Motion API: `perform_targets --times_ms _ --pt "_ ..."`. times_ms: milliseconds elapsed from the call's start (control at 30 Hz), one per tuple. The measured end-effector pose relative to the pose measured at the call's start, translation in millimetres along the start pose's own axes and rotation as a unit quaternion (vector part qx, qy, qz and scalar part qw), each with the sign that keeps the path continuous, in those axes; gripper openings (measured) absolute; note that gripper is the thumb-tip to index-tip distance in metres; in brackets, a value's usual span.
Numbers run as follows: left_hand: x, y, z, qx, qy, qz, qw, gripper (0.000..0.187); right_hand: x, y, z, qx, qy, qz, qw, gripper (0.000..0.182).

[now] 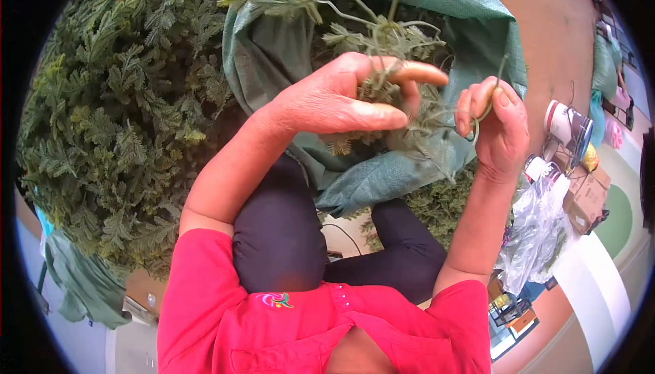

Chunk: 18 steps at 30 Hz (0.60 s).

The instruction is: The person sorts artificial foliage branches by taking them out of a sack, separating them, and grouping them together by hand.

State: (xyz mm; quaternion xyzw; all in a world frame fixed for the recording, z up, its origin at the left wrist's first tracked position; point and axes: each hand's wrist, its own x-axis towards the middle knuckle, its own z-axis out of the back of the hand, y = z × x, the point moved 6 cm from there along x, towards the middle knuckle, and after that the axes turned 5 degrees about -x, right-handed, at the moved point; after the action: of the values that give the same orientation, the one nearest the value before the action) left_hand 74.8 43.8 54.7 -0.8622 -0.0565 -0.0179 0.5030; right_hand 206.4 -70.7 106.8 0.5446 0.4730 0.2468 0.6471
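Note:
My left hand (pixel 344 94) is curled around a green fir branch (pixel 385 33), thumb and index finger apart, with thin pale stems fanning out above the knuckles. Some of its fingers are hidden behind the greenery. To the right, my right hand (pixel 501 125) pinches a thin green wire-like stem (pixel 475 130) between thumb and fingers; it loops below the fingertips and sticks up above them. Blurred needle sprigs hang between the two hands. Both hands are over the mouth of a green woven sack (pixel 368 183), which has more fir greenery inside.
A large heap of fir greenery (pixel 123 115) rises on the left, against the sack. More greenery (pixel 443 210) lies below the sack's rim. On the right are a clear plastic bag (pixel 539 231), a cardboard box (pixel 588 193) and a white-and-red container (pixel 559 116).

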Motion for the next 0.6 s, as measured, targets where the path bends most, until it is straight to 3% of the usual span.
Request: perform_targets --times_ms 33,233,333,500,567,600 --pt "-1 3 -2 0.008 0.004 0.027 1.000 0.046 0 4 -3 -0.004 0.010 0.042 0.999 0.032" --pt "-5 0 -7 0.091 -0.008 -0.009 0.996 0.019 -16 15 -6 -0.105 -0.016 0.210 0.972 0.024" --pt "-8 -1 -14 0.118 0.009 -0.054 0.991 0.013 -35 37 -21 -0.341 -0.103 0.364 0.861 0.026" --pt "-10 -17 -16 0.121 0.025 -0.047 0.991 0.010 -56 45 -35 -0.366 -0.097 0.374 0.846 0.028" --pt "-8 -21 -20 0.145 0.025 -0.064 0.987 0.010 -56 41 -36 -0.346 -0.072 0.327 0.876 0.030" --pt "-7 -31 -21 0.197 -0.010 -0.151 0.969 0.010 -55 39 -39 -0.327 -0.076 0.314 0.888 0.031"
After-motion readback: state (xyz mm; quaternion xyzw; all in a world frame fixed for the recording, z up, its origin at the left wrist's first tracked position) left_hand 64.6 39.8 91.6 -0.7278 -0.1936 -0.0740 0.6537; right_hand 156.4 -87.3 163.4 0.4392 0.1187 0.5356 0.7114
